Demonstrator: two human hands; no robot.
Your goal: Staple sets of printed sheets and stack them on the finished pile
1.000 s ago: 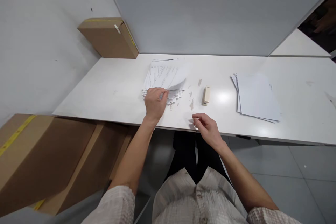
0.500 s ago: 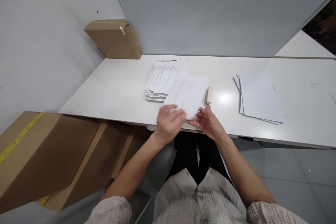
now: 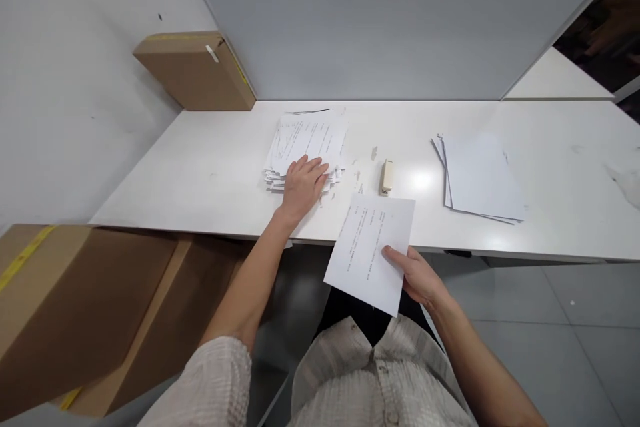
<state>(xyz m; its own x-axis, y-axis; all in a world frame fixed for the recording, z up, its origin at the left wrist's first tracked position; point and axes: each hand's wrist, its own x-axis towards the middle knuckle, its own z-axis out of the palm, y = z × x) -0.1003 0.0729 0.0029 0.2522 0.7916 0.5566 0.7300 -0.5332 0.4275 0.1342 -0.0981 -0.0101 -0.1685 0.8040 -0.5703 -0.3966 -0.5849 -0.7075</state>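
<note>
A printed sheet of paper (image 3: 367,247) is pinched in my right hand (image 3: 420,275), thumb on top and fingers beneath, tilted over the table's front edge. Whether it is one sheet or several I cannot tell. My left hand (image 3: 303,183) rests with fingers spread on the near side of a pile of printed papers (image 3: 310,137), whose lower sheets stick out unevenly. Just beyond the held paper lies a small cream stapler (image 3: 387,177). Farther right is a stack of papers (image 3: 483,173) with blank sides up, its sheets slightly fanned.
The white table (image 3: 210,173) meets a grey panel (image 3: 360,27) at its back. A cardboard box (image 3: 195,73) stands in the back left corner. Larger cardboard boxes (image 3: 90,307) stand below the table's left front edge. Grey floor tiles (image 3: 525,293) show at the right.
My right hand has drawn the paper toward my body, past the table's edge. My left hand has let go of it and moved left and forward onto the printed pile.
</note>
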